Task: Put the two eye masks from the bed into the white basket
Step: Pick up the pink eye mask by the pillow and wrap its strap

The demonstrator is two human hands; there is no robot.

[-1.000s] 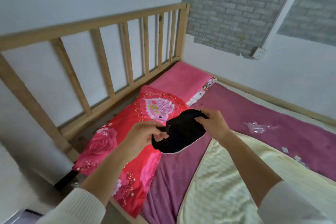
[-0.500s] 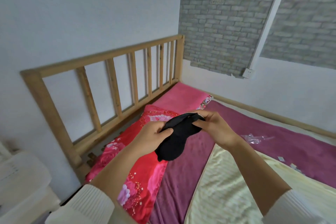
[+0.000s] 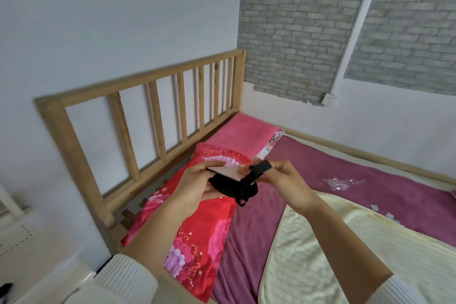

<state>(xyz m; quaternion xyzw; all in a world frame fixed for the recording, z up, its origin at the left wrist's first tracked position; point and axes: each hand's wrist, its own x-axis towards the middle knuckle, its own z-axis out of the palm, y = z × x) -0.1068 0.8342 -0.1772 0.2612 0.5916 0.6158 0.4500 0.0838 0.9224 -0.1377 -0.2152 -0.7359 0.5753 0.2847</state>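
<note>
Above the red pillow (image 3: 197, 224), both hands' fingers (image 3: 217, 164) pinch the black eye mask (image 3: 234, 186).

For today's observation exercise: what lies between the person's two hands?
In the head view, a black eye mask spans the gap between the left hand and the right hand, its strap looped over a right fingertip.

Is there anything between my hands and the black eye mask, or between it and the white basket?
Nothing lies between them: the left hand and right hand both hold the black eye mask above the red pillow. No white basket is clearly in view.
</note>
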